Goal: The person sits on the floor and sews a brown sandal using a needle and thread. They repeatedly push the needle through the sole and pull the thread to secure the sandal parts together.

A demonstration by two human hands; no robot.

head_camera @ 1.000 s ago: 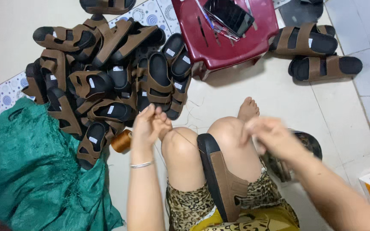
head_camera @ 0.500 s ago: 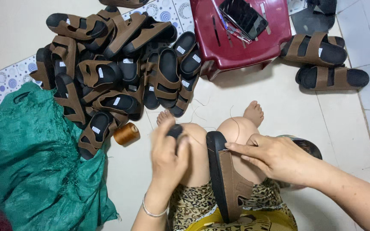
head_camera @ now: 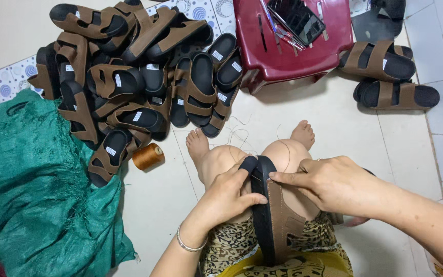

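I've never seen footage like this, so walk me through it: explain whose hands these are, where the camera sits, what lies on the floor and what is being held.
The single picture comes from a camera worn on a person's head, looking down at their own lap and bare feet. The left hand and right hand are that person's, and together they grip a brown-strapped sandal with a black sole, stood on edge between the knees. Thin thread trails over the knees. On the pale tiled floor lie a pile of matching brown and black sandals, a spool of brown thread, a green woven sack, a dark red plastic stool and two more sandals to the right.
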